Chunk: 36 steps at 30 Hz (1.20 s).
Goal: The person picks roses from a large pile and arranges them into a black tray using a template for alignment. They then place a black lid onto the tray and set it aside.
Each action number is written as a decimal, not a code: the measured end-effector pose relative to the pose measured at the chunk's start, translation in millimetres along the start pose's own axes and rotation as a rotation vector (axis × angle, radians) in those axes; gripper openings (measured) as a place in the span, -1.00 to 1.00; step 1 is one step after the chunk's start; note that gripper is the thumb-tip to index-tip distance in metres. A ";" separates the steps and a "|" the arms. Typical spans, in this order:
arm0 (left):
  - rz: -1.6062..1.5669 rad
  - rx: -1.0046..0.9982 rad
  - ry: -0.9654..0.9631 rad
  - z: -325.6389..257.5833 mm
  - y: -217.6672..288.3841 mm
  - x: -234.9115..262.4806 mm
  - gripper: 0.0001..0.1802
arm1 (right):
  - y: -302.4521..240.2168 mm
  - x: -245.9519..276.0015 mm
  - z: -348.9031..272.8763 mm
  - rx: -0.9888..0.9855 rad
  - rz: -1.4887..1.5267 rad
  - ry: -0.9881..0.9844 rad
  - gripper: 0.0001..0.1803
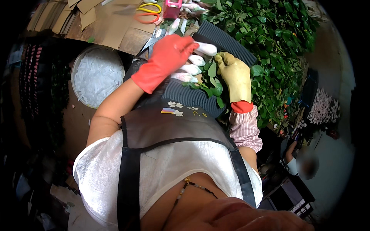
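Note:
My left hand [167, 56], in a red rubber glove, is closed with its fingertips on a flower bud [207, 49] in a white net sleeve. My right hand [236, 75], in a yellow glove over a red cuff, pinches at the base of that same bud, where its stem appears to begin; the fingertips partly hide it. Several more netted buds [190, 69] lie in a row just below, heads toward the right. Leafy stems [216, 90] hang beside them, between my hands. Under these is a black ridged mat [189, 94], close to my apron.
Scissors with yellow and red handles [148, 18] and a pink container [172, 9] lie at the far side. A round tub [98, 77] of white sleeves stands left, below the cardboard-covered table [111, 27]. Leafy stems [285, 50] are heaped right. Another person [291, 163] is at the lower right.

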<state>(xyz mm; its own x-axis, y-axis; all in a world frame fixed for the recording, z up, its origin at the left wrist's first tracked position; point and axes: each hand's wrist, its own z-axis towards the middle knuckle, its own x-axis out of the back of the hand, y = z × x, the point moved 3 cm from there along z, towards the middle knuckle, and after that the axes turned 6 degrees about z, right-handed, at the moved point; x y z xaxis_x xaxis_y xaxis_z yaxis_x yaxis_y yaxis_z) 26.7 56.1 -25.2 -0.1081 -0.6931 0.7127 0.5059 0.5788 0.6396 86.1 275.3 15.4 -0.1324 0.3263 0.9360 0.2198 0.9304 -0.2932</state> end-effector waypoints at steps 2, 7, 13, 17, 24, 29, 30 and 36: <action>-0.553 0.369 0.067 -1.7 -6.7 24.4 -0.79 | 1.7 1.3 -3.1 -0.027 0.008 -0.004 -0.65; -0.514 0.564 -0.088 -9.6 -37.2 18.4 -0.64 | -7.8 5.4 -3.6 0.075 -0.065 -0.043 -0.58; -0.599 0.580 -0.304 -5.6 -14.6 -25.9 -0.52 | -7.9 -11.5 1.9 0.023 -0.213 -0.038 -0.60; -0.623 0.493 -0.116 -14.5 -19.1 -23.0 -0.60 | -7.8 -15.1 6.0 0.029 -0.240 -0.058 -0.59; -0.540 0.488 -0.174 -18.2 -41.1 32.3 -0.68 | -3.6 12.2 0.6 -0.005 0.091 -0.265 -0.49; -0.229 0.365 -0.489 -7.6 2.1 21.9 -0.62 | -8.7 -4.3 -3.4 0.064 -0.187 -0.158 -0.42; -0.219 0.324 -0.511 -4.4 1.8 14.9 -0.61 | -8.2 -7.9 -2.4 0.075 -0.208 -0.142 -0.42; -0.412 0.343 -0.456 -13.9 -9.8 -0.5 -0.61 | -5.5 -17.9 -1.7 0.071 -0.252 -0.125 -0.44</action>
<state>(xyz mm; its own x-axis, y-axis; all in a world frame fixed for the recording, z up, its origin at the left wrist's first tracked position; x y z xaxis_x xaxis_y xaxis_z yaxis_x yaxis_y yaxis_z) 33.7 44.7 -35.9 -0.6192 -0.6787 0.3948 0.0568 0.4628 0.8846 88.9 264.1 0.6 -0.2934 0.0975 0.9510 0.0968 0.9927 -0.0719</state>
